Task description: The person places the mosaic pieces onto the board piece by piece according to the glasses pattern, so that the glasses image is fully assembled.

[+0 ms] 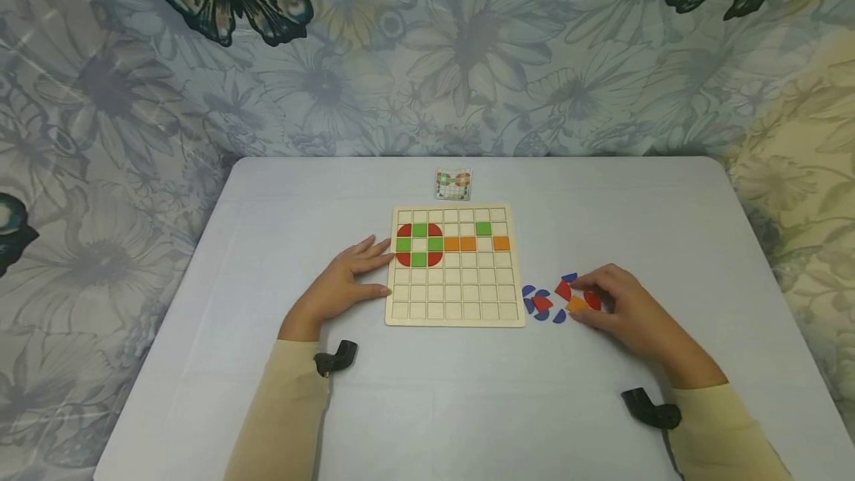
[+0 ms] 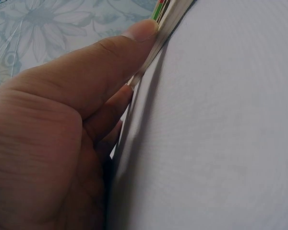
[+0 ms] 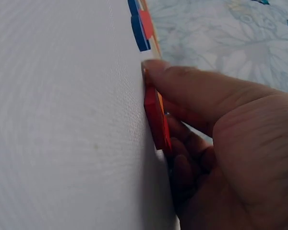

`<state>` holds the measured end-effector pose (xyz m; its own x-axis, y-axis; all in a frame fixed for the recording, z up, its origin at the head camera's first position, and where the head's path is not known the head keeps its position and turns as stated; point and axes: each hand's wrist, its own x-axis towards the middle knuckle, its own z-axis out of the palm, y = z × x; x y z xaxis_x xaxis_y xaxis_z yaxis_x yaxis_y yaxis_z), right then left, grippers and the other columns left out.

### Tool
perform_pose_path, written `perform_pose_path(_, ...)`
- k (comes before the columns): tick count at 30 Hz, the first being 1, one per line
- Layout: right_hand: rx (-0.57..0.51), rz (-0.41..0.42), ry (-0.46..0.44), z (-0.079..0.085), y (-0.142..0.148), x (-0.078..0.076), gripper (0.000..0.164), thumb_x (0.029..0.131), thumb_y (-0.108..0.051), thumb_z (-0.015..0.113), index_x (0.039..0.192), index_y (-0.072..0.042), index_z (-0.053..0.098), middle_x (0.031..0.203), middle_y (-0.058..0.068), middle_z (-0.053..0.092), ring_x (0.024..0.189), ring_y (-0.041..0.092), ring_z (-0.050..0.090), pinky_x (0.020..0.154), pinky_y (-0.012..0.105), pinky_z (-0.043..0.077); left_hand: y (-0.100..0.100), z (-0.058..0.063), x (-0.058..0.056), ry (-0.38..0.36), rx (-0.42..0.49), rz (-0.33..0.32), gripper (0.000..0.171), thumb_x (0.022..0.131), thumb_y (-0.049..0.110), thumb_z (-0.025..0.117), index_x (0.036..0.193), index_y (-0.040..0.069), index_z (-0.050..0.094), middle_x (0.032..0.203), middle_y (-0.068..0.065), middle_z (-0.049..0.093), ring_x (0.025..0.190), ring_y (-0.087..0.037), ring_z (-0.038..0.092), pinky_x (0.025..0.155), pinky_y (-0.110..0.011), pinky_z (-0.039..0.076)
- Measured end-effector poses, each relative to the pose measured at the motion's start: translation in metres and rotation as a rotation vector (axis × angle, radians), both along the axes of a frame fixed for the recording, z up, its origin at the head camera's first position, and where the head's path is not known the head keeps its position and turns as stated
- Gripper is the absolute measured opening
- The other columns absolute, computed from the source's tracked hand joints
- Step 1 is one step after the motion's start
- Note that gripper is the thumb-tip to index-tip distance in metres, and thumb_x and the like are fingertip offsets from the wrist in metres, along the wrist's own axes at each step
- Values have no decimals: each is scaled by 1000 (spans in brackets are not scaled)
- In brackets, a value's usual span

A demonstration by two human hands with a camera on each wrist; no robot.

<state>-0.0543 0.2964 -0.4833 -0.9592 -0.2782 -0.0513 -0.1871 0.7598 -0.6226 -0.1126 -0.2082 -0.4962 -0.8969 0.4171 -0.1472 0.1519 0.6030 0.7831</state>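
A square wooden grid board (image 1: 454, 295) lies flat, with green and orange squares and red rounded corner pieces in its upper rows. Against its left edge rests my left hand (image 1: 341, 277), fingers and thumb extended; in the left wrist view the thumb (image 2: 141, 31) touches the board's rim. My right hand (image 1: 617, 306) bends over loose tiles right of the board. Between its thumb and forefinger lies an orange tile (image 1: 577, 304), beside a red square (image 1: 563, 289) and a red rounded piece (image 1: 592, 300). I cannot tell whether the fingers grip the orange tile.
Several blue half-round pieces (image 1: 559, 316) and another red tile (image 1: 542, 303) lie between board and right hand. A small pattern card (image 1: 453, 184) is behind the board. The white-covered table (image 1: 467, 407) meets a floral, butterfly-printed backdrop (image 1: 467, 80).
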Motion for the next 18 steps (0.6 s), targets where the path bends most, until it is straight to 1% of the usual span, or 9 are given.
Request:
perform_pose_path(6, 2, -1, 32, -2, 2, 1, 31, 90, -11, 92, 116, -5, 77, 110, 8, 65, 98, 26, 57, 81, 24, 52, 0, 0, 0, -3, -3, 0, 74, 90, 38, 92, 157, 24, 61, 169, 18, 38, 164, -18, 14, 129, -62, 13)
perform_pose_path(13, -11, -39, -18, 1, -3, 1, 28, 93, -8, 89, 117, -5, 75, 111, 9, 66, 101, 29, 57, 83, 26, 52, 1, 2, 0, -13, 2, 14, 75, 89, 37, 93, 156, 23, 62, 169, 17, 38, 164, -19, 14, 129, -62, 14)
perform_pose_path(18, -26, -66, -35, 2, -7, 2, 25, 95, -6, 86, 117, -6, 74, 108, 8, 68, 97, 28, 58, 81, 29, 53, 1, 2, 1, -8, -1, 14, 75, 89, 39, 93, 156, 25, 62, 169, 18, 38, 164, -20, 14, 128, -63, 14)
